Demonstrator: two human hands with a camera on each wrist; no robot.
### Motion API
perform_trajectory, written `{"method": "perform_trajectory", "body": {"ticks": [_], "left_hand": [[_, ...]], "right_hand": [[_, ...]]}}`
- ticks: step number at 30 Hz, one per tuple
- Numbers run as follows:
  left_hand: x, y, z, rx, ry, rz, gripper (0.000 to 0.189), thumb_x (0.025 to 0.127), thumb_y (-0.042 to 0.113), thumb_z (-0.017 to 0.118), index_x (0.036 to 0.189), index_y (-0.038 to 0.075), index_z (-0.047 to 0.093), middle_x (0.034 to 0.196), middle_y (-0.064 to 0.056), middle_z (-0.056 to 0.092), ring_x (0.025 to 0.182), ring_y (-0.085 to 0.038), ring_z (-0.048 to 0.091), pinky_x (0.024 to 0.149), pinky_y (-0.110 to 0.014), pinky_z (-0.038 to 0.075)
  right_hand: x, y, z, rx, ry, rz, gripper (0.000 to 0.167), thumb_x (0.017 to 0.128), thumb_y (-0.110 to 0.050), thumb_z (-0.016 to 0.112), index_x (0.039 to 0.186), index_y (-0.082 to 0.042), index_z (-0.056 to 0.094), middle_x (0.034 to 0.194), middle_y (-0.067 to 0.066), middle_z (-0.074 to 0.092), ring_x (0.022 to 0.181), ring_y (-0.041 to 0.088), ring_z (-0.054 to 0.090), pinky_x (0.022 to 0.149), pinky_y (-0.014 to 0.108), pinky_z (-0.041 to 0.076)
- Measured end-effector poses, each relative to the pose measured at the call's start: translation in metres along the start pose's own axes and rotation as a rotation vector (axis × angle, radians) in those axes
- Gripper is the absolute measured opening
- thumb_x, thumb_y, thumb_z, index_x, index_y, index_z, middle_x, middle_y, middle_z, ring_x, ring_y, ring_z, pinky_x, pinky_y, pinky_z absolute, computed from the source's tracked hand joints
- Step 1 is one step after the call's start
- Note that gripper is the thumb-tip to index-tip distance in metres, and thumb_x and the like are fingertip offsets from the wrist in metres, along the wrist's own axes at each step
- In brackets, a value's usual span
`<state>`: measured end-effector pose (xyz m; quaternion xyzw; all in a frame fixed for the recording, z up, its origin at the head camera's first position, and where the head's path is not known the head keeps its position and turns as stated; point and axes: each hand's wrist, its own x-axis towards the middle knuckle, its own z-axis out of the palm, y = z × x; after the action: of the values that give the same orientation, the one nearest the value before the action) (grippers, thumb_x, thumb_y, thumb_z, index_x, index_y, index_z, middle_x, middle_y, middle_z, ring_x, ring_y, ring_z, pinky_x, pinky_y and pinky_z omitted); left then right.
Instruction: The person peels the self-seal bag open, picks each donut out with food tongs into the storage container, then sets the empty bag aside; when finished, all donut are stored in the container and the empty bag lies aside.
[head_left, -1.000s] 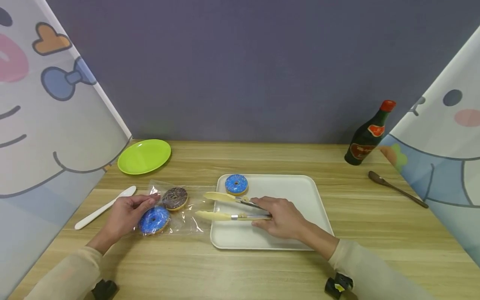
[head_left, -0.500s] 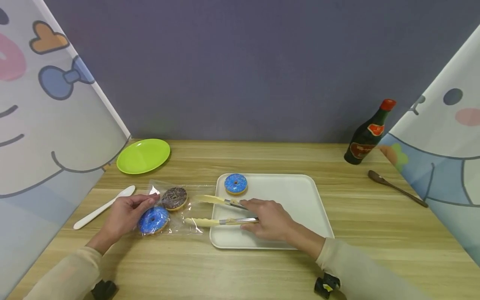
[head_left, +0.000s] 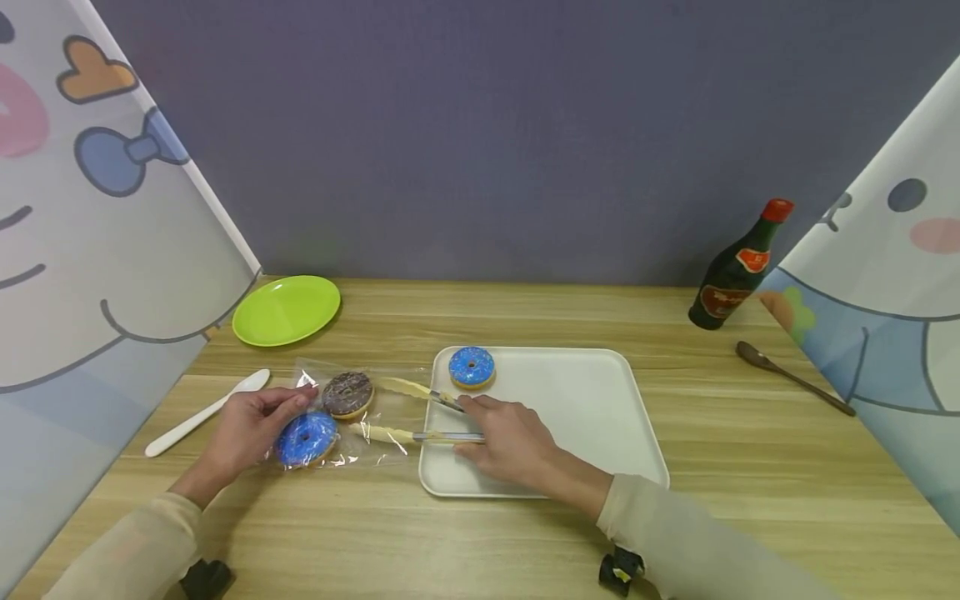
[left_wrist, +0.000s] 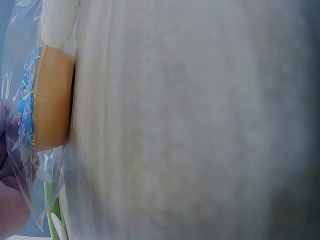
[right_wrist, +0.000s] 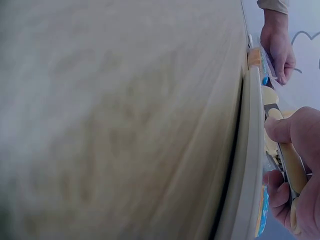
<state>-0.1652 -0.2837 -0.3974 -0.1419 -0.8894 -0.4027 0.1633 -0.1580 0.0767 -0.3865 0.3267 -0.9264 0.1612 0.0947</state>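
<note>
At the lower left of the frame, the left hand point(head_left: 243, 433) pinches a clear plastic bag point(head_left: 390, 456) between thumb and fingers. Inside lie a blue-iced ring doughnut point(head_left: 318, 440) with sprinkles and, just above, a dark-brown-iced ring doughnut point(head_left: 349, 408). At lower centre, the right hand point(head_left: 513, 437) grips metal tongs with cream-coloured tips point(head_left: 401, 436), spread apart at the bag's right part; whether within or above it, I cannot tell. Beneath that hand is a white rectangular tray point(head_left: 592, 433), a second blue-iced doughnut point(head_left: 471, 377) in its upper-left corner. A white long-handled utensil point(head_left: 206, 414) lies left; a dark-brown wooden spoon point(head_left: 798, 381), right. Farther, a lime-green round plate point(head_left: 287, 312) sits upper left of the bag, and a dark-green red-capped bottle point(head_left: 735, 271) stands at right.
</note>
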Motion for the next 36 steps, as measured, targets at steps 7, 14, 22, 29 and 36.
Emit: {"method": "perform_trajectory", "body": {"ticks": [7,14,22,29,36], "left_hand": [[-0.001,0.001,0.001,-0.005,0.003,-0.005,0.013,0.090,0.005,0.065,0.096,-0.003,0.072,0.098,-0.015,0.070,0.093,0.011,0.055,0.080,-0.005,0.040],[0.000,0.003,0.002,-0.037,0.000,-0.001,0.012,0.089,0.002,0.065,0.096,-0.004,0.072,0.098,-0.017,0.069,0.093,0.009,0.056,0.080,-0.006,0.041],[0.001,0.001,0.003,-0.069,0.007,0.011,0.012,0.086,-0.004,0.066,0.096,-0.005,0.072,0.099,-0.018,0.068,0.093,0.010,0.057,0.078,-0.006,0.042],[0.000,-0.002,0.003,-0.036,0.010,0.004,0.012,0.086,-0.004,0.066,0.096,-0.003,0.072,0.098,-0.017,0.069,0.092,0.012,0.055,0.077,-0.005,0.042],[0.000,-0.001,0.003,-0.050,0.012,0.002,0.012,0.086,-0.004,0.066,0.096,-0.003,0.072,0.098,-0.018,0.069,0.092,0.011,0.056,0.078,-0.005,0.041]], "right_hand": [[0.003,-0.008,0.002,-0.003,-0.013,0.018,0.060,0.081,-0.040,0.074,0.127,-0.006,0.056,0.116,0.003,0.063,0.087,0.022,0.065,0.065,0.038,0.054],[0.007,-0.014,0.003,-0.008,-0.028,0.026,0.062,0.082,-0.041,0.072,0.129,-0.005,0.055,0.115,0.004,0.063,0.088,0.021,0.065,0.066,0.037,0.054],[0.009,-0.014,0.006,-0.021,-0.016,0.021,0.059,0.083,-0.041,0.072,0.128,-0.005,0.056,0.115,0.003,0.063,0.087,0.020,0.065,0.065,0.035,0.054],[0.006,-0.012,0.003,-0.006,-0.020,0.024,0.058,0.083,-0.040,0.072,0.128,-0.007,0.057,0.116,0.001,0.063,0.086,0.020,0.065,0.065,0.035,0.054],[0.001,-0.008,-0.002,-0.003,-0.004,0.011,0.057,0.082,-0.039,0.073,0.128,-0.007,0.057,0.118,0.001,0.063,0.086,0.021,0.066,0.064,0.037,0.055]]}}
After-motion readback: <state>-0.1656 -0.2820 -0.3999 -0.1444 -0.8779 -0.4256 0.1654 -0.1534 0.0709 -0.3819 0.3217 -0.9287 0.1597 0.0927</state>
